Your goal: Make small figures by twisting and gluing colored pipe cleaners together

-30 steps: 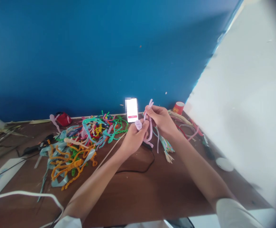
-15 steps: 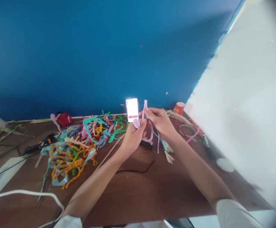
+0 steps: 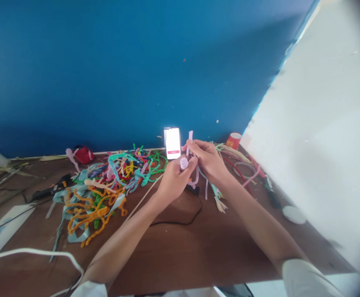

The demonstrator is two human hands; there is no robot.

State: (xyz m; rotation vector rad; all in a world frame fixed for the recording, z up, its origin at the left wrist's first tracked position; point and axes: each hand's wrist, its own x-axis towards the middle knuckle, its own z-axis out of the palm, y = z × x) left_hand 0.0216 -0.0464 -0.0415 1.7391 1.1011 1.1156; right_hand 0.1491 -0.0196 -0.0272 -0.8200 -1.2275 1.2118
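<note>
Between my hands is a lilac pipe cleaner (image 3: 190, 136), its free end sticking up and a loop of it hanging below. My left hand (image 3: 176, 175) is closed around the lower part, where a tightly coiled lilac end shows above the thumb. My right hand (image 3: 206, 159) pinches the strand near its upright end, thumb against fingers. The two hands nearly touch, and they hide the middle of the strand. Just behind them a phone (image 3: 172, 143) with a bright white screen leans upright near the wall.
A tangled heap of coloured pipe cleaners (image 3: 127, 163) lies to the left, with orange ones (image 3: 96, 214) nearer me. A black glue gun (image 3: 51, 187) is beyond them. On the right are a red paper cup (image 3: 234, 141), a white disc (image 3: 293, 215) and a bundle of pale strips (image 3: 218, 198).
My left hand has turned and moved slightly right, closer to my right hand. The coiled lilac end now faces me more. My right hand has barely moved.
</note>
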